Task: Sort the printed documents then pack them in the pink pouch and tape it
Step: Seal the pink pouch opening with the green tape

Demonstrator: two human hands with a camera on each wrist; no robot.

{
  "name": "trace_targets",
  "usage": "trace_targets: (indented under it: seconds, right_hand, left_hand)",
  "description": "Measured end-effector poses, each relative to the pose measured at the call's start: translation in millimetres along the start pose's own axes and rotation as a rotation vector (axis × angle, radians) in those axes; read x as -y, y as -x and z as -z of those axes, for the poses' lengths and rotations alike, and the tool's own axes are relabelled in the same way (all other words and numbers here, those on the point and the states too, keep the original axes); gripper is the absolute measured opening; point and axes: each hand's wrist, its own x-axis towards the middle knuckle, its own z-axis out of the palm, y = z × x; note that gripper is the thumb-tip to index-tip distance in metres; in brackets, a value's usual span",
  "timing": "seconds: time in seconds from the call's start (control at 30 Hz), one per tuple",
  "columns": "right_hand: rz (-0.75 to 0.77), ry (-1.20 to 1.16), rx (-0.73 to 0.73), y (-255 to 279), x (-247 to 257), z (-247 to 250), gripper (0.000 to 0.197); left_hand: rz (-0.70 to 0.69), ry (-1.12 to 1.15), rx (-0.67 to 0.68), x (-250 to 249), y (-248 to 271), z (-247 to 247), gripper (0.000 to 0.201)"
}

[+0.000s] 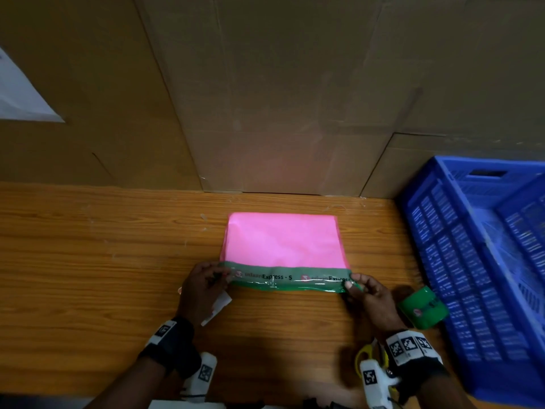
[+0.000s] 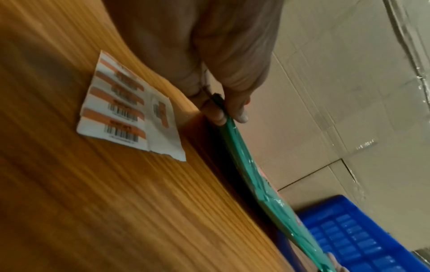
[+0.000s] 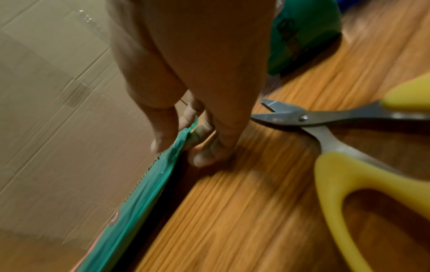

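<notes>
The pink pouch lies flat on the counter, close to the cardboard wall. A strip of green tape runs along its near edge. My left hand pinches the left end of the tape, fingers tight together on it. My right hand pinches the right end the same way. A barcode sheet lies under my left hand. The tape roll sits by the blue crate. Yellow scissors lie near my right wrist

"udaanExpress - S" along the green tape strip; barcode digits on the label sheet too blurred.
</notes>
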Motion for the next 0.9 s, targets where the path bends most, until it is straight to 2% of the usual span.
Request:
trace_targets:
  seconds: [0.07, 0.17, 0.27, 0.37, 0.5, 0.6, 0.63, 0.7, 0.8, 0.83, 0.9]
  right_hand:
    - [-0.026, 0.022, 0.036, 1, -6, 3, 0.059]
    - [0.06, 0.103, 0.068, 1, -19, 3, 0.062]
    - [0.22, 0.191, 0.025, 6, -14, -5, 0.047]
    - [0.31, 0.212, -0.007, 11, -3, -14, 0.034]
    - [0.378, 0.29, -0.031, 15, 1, -14, 0.031]
    - [0.593, 0.522, 0.057, 15, 6, -6, 0.045]
    - [0.688, 0.61, 0.092, 13, 8, -2, 0.042]
    - [0.838, 0.784, 0.092, 6, 15, 3, 0.025]
    - [0.962, 1.016, -0.043, -13, 34, 3, 0.026]
    - [0.968, 1.022, -0.053, -18, 43, 1, 0.026]
    - [0.965, 0.933, 0.016, -21, 65, -9, 0.023]
  left_hand:
    - [0.032, -0.023, 0.066, 4, 1, 0, 0.03]
    - [-0.029, -0.187, 0.134, 14, 4, -2, 0.043]
    - [-0.08, -0.232, 0.08, 14, 4, -4, 0.036]
    - [-0.113, -0.139, 0.042, 6, 0, -4, 0.029]
    - [-0.166, -0.131, 0.039, -2, -2, 0, 0.03]
    - [-0.26, -0.15, 0.011, -9, -7, 3, 0.032]
    - [-0.302, -0.165, 0.005, -11, -10, 5, 0.029]
    - [-0.381, -0.257, 0.011, -17, -18, 11, 0.022]
    - [-0.493, -0.562, -0.047, -30, -38, 22, 0.026]
    - [-0.51, -0.612, -0.073, -37, -46, 25, 0.024]
    - [-0.545, -0.61, -0.09, -54, -64, 32, 0.018]
